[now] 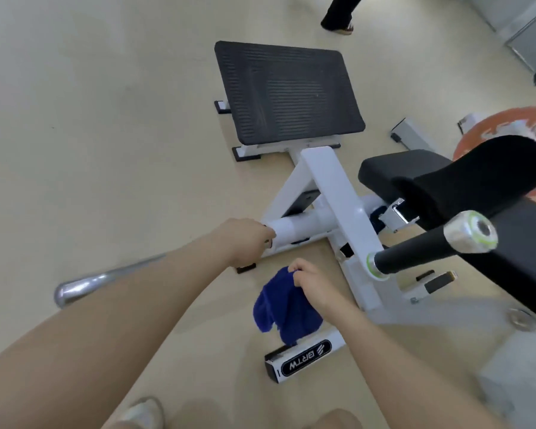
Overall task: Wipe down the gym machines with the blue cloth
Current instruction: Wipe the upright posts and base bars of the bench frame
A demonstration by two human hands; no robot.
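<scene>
The right hand (311,281) pinches the top of the blue cloth (287,308), fingers curled round a bunch of it, so the cloth hangs loose above the floor (90,134) beside the white machine frame (338,199). The left hand (248,239) reaches to the end of a white tube (291,229) low on the frame; its fingers curl at the tube's end, though I cannot tell if they grip it. A ribbed black footplate (288,91) stands beyond, black pads (446,178) at right.
</scene>
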